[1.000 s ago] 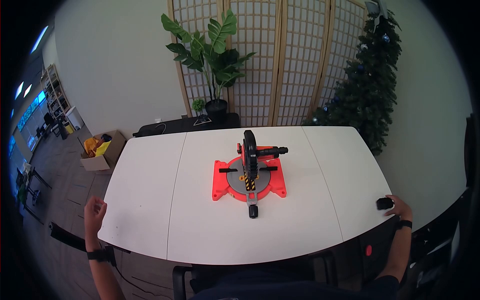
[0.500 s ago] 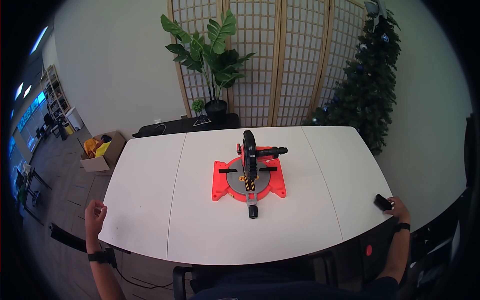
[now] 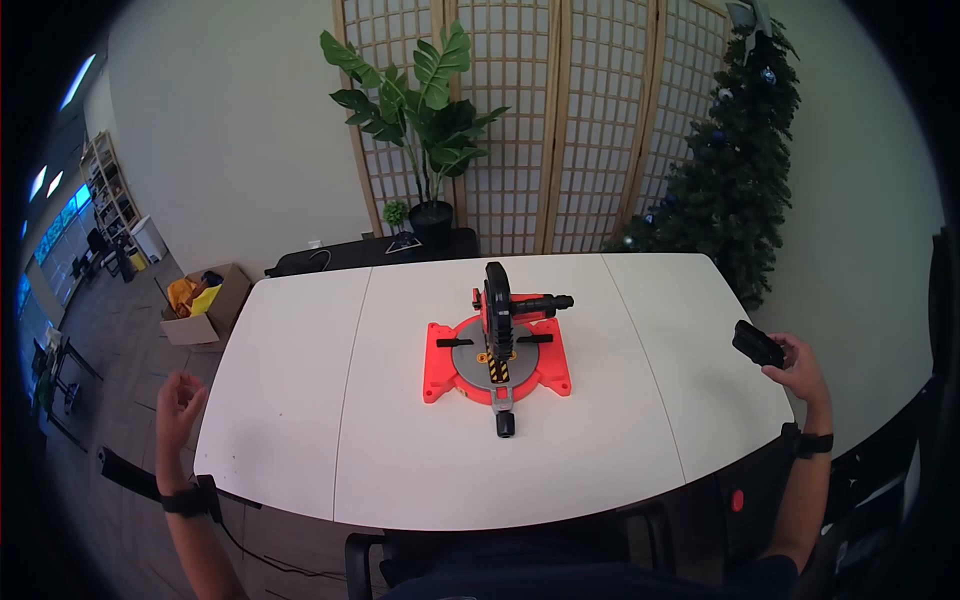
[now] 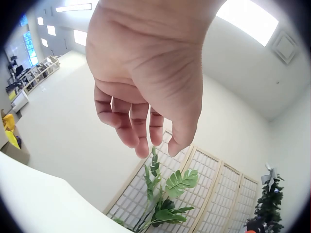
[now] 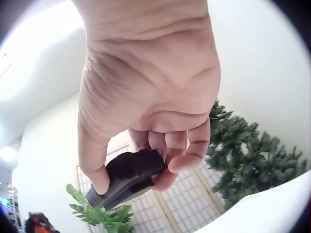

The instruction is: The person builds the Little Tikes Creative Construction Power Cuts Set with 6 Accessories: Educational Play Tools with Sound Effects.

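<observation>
Over the table's right side, my right hand (image 3: 800,368) holds a black battery pack (image 3: 758,344) raised above the white top. In the right wrist view the thumb (image 5: 92,160) presses one side of the stepped black block, and curled fingers grip the other. My left hand (image 3: 180,405) hangs in the air just off the table's left edge. Its fingers are loosely bent around nothing, as the left wrist view shows. A red and black miter saw (image 3: 498,350) with a grey round base stands at the middle of the table, apart from both hands.
The white table (image 3: 280,430) has seams across it and a curved front edge. A cardboard box (image 3: 235,300) with yellow items sits on the floor at left. Behind stand a potted plant (image 3: 433,215), a folding screen (image 3: 550,150) and a decorated tree (image 3: 720,210).
My right hand has lifted the battery pack up off the table's right edge and farther from me. The left hand has risen slightly. The saw stays where it was.
</observation>
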The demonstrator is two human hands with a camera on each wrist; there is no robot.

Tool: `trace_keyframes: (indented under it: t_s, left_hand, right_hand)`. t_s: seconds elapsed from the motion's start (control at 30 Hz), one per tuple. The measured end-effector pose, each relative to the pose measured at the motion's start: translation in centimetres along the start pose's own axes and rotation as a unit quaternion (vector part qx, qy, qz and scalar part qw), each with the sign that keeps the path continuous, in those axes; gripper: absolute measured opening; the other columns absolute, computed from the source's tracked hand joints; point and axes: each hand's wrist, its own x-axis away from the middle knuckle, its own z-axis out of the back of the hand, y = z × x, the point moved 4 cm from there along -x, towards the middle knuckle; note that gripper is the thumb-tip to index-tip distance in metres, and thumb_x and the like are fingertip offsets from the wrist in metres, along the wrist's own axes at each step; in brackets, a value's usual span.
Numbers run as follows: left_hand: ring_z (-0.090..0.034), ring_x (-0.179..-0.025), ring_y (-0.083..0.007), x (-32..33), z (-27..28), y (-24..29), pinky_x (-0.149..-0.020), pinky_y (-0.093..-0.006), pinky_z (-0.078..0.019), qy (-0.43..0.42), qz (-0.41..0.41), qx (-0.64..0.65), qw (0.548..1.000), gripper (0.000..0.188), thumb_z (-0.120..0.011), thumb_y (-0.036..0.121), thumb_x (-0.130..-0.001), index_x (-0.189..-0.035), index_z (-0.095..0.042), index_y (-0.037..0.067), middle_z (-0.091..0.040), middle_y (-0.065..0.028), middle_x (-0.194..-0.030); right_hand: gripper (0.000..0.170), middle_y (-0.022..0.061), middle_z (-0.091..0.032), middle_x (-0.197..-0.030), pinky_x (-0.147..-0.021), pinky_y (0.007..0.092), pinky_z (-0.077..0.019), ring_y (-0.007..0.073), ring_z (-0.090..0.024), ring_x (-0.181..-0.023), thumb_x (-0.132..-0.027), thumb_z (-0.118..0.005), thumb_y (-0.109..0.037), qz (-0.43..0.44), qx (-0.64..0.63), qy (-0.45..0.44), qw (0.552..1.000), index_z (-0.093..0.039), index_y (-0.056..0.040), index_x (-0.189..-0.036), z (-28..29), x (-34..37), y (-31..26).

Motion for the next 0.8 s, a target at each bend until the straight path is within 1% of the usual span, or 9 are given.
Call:
trace_keyframes:
  t_s: [0.1, 0.13, 0.3, 0.43, 0.53, 0.6, 0.63, 0.7, 0.8]
  left_hand:
    - [-0.055, -0.074, -0.0077, -1.1, 0.5, 1.8, -0.065, -0.0233, -0.0435, 0.003, -0.052, -0.016, 0.999, 0.02, -0.069, 0.015, -0.087, -0.098, -0.056, 0.006, -0.06, -0.0019, -0.089]
    - [-0.055, -0.074, -0.0077, -1.5, 0.6, 2.9, -0.065, -0.0233, -0.0435, 0.003, -0.052, -0.016, 0.999, 0.02, -0.069, 0.015, -0.087, -0.098, -0.056, 0.006, -0.06, -0.0019, -0.089]
    - [-0.058, -0.098, -0.013, -3.3, 0.9, 10.3, -0.084, -0.0283, -0.0456, -0.035, -0.104, 0.082, 0.991, 0.029, -0.067, 0.016, -0.088, -0.111, -0.053, 0.004, -0.06, -0.0054, -0.104]
    - [-0.056, -0.103, -0.0138, -4.8, 0.8, 15.2, -0.088, -0.0283, -0.0441, -0.055, -0.142, 0.089, 0.984, 0.029, -0.066, 0.018, -0.09, -0.111, -0.052, 0.004, -0.058, -0.006, -0.11]
    - [-0.059, -0.105, -0.016, -5.4, 0.4, 19.1, -0.089, -0.0295, -0.0448, -0.045, -0.202, 0.093, 0.974, 0.035, -0.068, 0.014, -0.085, -0.114, -0.053, 0.002, -0.061, -0.0076, -0.111]
    - [-0.059, -0.107, -0.018, -5.3, 0.0, 23.1, -0.091, -0.031, -0.0447, -0.026, -0.271, 0.02, 0.962, 0.038, -0.07, 0.016, -0.082, -0.113, -0.054, 0.001, -0.062, -0.0088, -0.111]
    - [-0.059, -0.107, -0.018, -5.4, -0.3, 24.3, -0.091, -0.031, -0.0447, -0.027, -0.27, 0.02, 0.962, 0.038, -0.07, 0.016, -0.082, -0.113, -0.054, 0.001, -0.062, -0.0088, -0.111]
    - [-0.061, -0.106, -0.0199, -5.4, -0.7, 27.1, -0.092, -0.0323, -0.0448, -0.021, -0.341, 0.003, 0.94, 0.04, -0.071, 0.017, -0.079, -0.112, -0.055, 0.001, -0.064, -0.0101, -0.11]
    - [-0.062, -0.104, -0.021, -5.7, -1.3, 30.3, -0.092, -0.0332, -0.0451, -0.016, -0.388, 0.015, 0.922, 0.045, -0.073, 0.02, -0.078, -0.114, -0.055, 0.001, -0.066, -0.0108, -0.111]
  right_hand:
    - [0.059, 0.0056, -0.065, -0.103, -0.074, 0.0254, -0.0477, 0.0122, -0.062, -0.092, -0.07, -0.08, -0.013, 0.068, 0.061, -0.012, 0.996, -0.058, 0.0011, -0.123, -0.9, -0.9, -4.9]
    - [0.059, 0.0056, -0.065, -0.103, -0.074, 0.0254, -0.0477, 0.0122, -0.062, -0.092, -0.07, -0.08, -0.013, 0.068, 0.061, -0.012, 0.996, -0.058, 0.0011, -0.123, -1.4, -1.1, -6.5]
    - [0.058, 0.0066, -0.064, -0.106, -0.08, 0.0273, -0.0493, 0.0143, -0.063, -0.093, -0.071, -0.078, -0.012, 0.152, 0.016, 0.011, 0.988, -0.058, 0.0013, -0.123, -3.6, -1.6, -15.1]
    - [0.058, 0.0086, -0.063, -0.109, -0.088, 0.0289, -0.0496, 0.0157, -0.063, -0.098, -0.072, -0.078, -0.013, 0.2, -0.024, -0.003, 0.979, -0.057, 0.0024, -0.124, -5.4, -1.6, -20.6]
    - [0.06, 0.0092, -0.063, -0.111, -0.093, 0.0292, -0.0473, 0.0163, -0.061, -0.103, -0.07, -0.079, -0.014, 0.22, -0.057, -0.015, 0.974, -0.057, 0.0035, -0.123, -6.5, -1.2, -24.2]
    - [0.062, 0.0099, -0.063, -0.112, -0.097, 0.0298, -0.0455, 0.0172, -0.061, -0.105, -0.068, -0.079, -0.016, 0.271, -0.073, -0.031, 0.959, -0.057, 0.0041, -0.123, -7.1, -0.7, -26.8]
    - [0.064, 0.0105, -0.063, -0.114, -0.099, 0.0301, -0.0441, 0.0179, -0.06, -0.107, -0.067, -0.079, -0.016, 0.262, -0.07, -0.035, 0.962, -0.057, 0.0046, -0.123, -7.4, -0.4, -27.8]
    - [0.064, 0.0108, -0.064, -0.113, -0.099, 0.03, -0.0444, 0.018, -0.061, -0.107, -0.066, -0.078, -0.016, 0.281, -0.084, -0.036, 0.955, -0.057, 0.0048, -0.123, -8.0, 0.0, -29.5]
    - [0.065, 0.0123, -0.065, -0.114, -0.098, 0.0299, -0.0463, 0.0187, -0.063, -0.107, -0.065, -0.077, -0.013, 0.324, -0.091, -0.045, 0.941, -0.057, 0.0057, -0.124, -9.1, 0.4, -32.0]
